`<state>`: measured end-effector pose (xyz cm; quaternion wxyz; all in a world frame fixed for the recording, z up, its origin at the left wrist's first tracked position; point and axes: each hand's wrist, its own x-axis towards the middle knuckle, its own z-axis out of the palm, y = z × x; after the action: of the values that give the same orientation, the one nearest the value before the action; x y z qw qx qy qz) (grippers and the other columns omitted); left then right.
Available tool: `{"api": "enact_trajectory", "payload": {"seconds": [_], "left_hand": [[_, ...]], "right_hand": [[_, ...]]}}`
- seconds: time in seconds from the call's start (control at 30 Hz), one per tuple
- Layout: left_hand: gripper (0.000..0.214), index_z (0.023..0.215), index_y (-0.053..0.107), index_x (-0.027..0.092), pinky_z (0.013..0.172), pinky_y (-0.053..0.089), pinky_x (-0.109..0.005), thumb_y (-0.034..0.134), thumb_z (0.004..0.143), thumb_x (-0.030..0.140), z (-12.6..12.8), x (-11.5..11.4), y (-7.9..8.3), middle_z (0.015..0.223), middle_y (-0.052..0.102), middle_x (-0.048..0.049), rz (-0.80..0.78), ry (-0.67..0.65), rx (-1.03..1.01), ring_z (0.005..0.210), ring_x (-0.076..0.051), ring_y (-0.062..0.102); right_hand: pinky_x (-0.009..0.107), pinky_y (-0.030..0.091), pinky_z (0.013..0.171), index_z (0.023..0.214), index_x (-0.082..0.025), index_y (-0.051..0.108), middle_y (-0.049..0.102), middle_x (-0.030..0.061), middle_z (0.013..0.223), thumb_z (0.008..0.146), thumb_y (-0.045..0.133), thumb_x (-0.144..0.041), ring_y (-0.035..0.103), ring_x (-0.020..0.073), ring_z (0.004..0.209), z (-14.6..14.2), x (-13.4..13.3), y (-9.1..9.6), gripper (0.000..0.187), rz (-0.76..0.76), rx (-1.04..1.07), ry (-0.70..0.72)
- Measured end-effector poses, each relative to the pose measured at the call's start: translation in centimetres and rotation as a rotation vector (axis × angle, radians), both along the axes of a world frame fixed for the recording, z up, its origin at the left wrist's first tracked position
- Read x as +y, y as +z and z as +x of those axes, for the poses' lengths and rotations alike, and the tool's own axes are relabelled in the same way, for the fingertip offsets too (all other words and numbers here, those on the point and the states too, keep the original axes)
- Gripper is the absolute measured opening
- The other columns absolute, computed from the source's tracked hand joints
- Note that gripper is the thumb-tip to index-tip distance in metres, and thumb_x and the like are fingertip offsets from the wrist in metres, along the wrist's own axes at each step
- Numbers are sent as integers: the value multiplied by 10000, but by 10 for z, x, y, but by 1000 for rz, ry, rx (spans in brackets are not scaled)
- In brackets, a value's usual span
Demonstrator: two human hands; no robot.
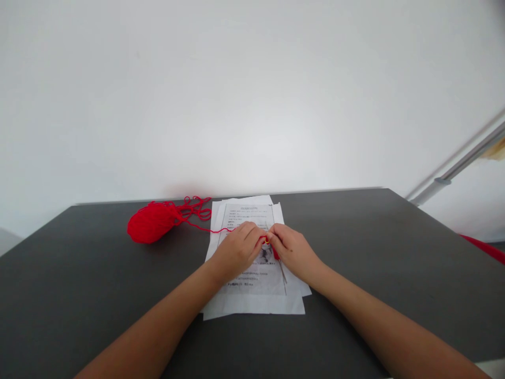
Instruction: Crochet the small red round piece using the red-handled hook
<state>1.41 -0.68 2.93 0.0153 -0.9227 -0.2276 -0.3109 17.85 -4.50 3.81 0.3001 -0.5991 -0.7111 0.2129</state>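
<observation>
So, the setup: both hands are parked together over a stack of printed sheets (252,308) in the middle of a dark tabletop (79,273). The left hand (236,251) is curled with its grip pinched narrow. The strand (209,229) of red yarn seems to be held right at the fingertips, though the exact contact is hidden by the knuckles.

The right hand (295,251) is closed tight on what looks like a crochet hook (282,273). A thin metal shaft can be seen poking back toward the wrist below a red handle bit. A tiny yellow spot (267,241) is caught where the two hands' fingertips meet; what it is can't be made out.

The yarn ball (152,223) is set well off to the left near the far edge, with loose loops (197,208) spilled beside it. It's probably kept there so slack gets fed to the left hand without snagging.

The sheets are laid squarely under the hands, likely so the print can be read while the fingers are busy. Both wrists are rested low, presumably for steadiness on such fiddly stuff.

A plain white wall (252,95) is behind it all, and a metal rail (465,163) is off to the right.
</observation>
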Motion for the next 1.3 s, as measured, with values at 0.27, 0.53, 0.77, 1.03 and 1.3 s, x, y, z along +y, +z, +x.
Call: {"api": "enact_trajectory", "payload": {"seconds": [0.27,0.53,0.77,1.03,1.3], "left_hand": [[225,785,531,157,651,448,-340,345,902,107,5,-2,1,746,565,-72,174,47,97,722,-203,510],[148,840,525,163,681,462,-317,394,900,134,-2,5,0,769,570,-60,64,101,-41,745,-188,529],[127,843,537,178,725,452,-303,420,881,148,-7,12,-1,805,587,-49,-211,161,-192,782,-173,545],[84,774,577,193,627,424,-266,503,805,218,-7,8,1,753,628,-13,-708,351,-442,688,-155,563],[126,784,595,194,654,434,-281,526,802,297,-8,9,-8,762,637,-18,-831,383,-534,710,-169,579]], "right_hand": [[263,322,590,654,-208,425,518,17,643,885,379,-247,474,159,611,0,0,1,238,72,-95,-31],[243,334,587,659,-202,429,508,-8,620,902,370,-260,477,144,602,-3,-4,7,257,50,-9,27],[245,327,594,688,-193,461,554,10,677,917,390,-257,508,151,638,14,11,-4,248,28,-181,-74],[286,319,622,758,-166,531,636,86,835,949,364,-262,576,210,786,31,24,-8,271,-33,-606,-152],[286,345,633,900,-151,548,632,106,922,863,523,-263,574,241,850,3,-2,4,120,-33,-672,47]]}}
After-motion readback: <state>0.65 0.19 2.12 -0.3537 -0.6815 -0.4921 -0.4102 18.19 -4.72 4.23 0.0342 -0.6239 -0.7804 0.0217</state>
